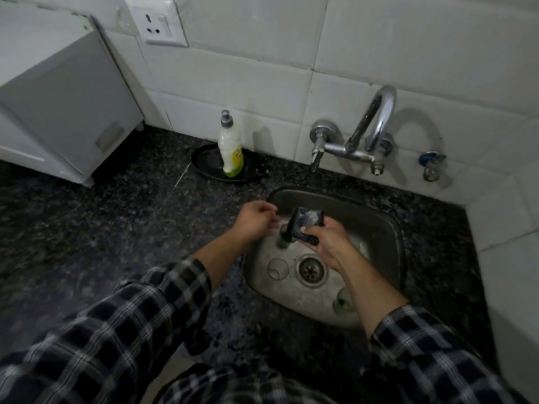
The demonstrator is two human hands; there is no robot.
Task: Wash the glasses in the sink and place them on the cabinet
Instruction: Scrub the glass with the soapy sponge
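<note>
Head view, centre frame: right hand point(326, 237) fingers clamped soapy sponge point(307, 221) over sink point(388, 228), likely for scrubbing. Left hand point(255, 221) curled at glass point(284, 239) rim, probably steadying; grip unclear. Two glasses point(278, 268) stood lower.

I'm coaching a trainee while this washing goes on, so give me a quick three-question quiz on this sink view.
1. True or false: the right hand holds a sudsy sponge.
2. How many glasses show in the sink? A two, B three, C five.
3. Fill in: the soap bottle stands to the ____ of the tap.
Key: 1 true; 2 B; 3 left.
</note>
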